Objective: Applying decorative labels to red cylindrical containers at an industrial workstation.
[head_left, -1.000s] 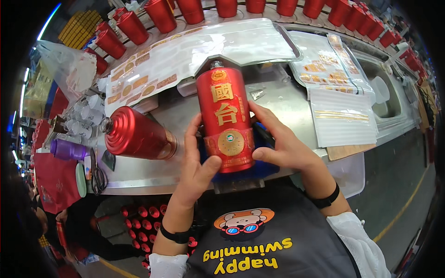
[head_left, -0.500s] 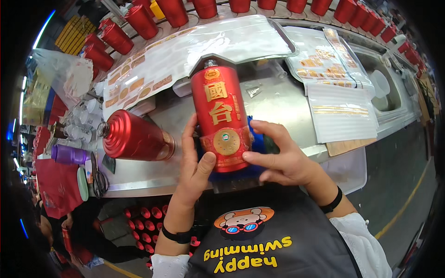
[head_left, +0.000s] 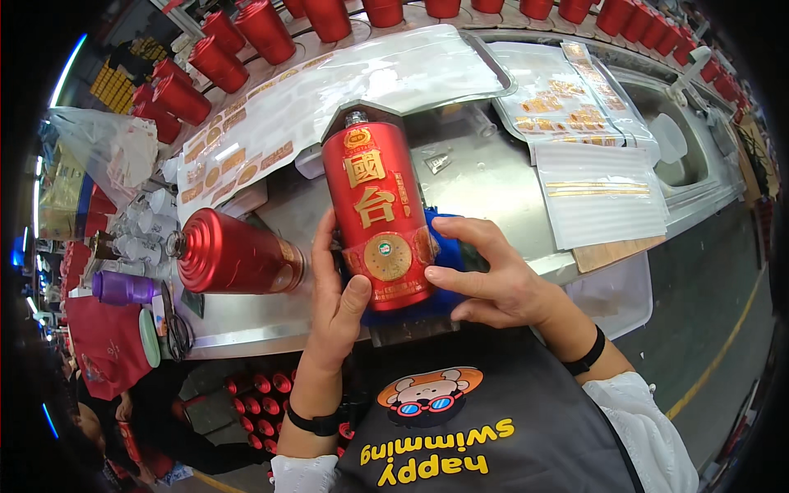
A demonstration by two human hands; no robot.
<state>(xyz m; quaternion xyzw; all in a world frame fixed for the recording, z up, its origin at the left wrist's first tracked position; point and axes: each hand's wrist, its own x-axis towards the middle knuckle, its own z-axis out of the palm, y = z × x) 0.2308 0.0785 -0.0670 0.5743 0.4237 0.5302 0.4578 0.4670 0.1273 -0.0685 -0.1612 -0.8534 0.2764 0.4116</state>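
A red bottle [head_left: 380, 185] with gold raised lettering and a round gold label lies before me, neck pointing away, over a blue support [head_left: 448, 246]. My left hand [head_left: 333, 308] cups its lower left side, thumb on the front near the base. On the other side my right hand [head_left: 501, 283] grips the lower right edge, thumb and fingertips against the label band. The fingers beneath the bottle are hidden. To the left, a second red bottle [head_left: 234, 253] with a stepped shoulder and a bare neck stands close to my left hand.
Sheets of gold stickers [head_left: 238, 152] lie across the metal bench [head_left: 485, 185], with more sticker sheets [head_left: 567, 107] at right beside a sink [head_left: 690, 164]. Red bottles [head_left: 382, 10] line the conveyor behind. Small glass cups [head_left: 156, 222] and a purple cup [head_left: 123, 287] stand left.
The held bottle and my hands sit slightly further left in the picture, and the bottle's neck leans a little more left. The whole view has shifted slightly. Both hands keep their grip.
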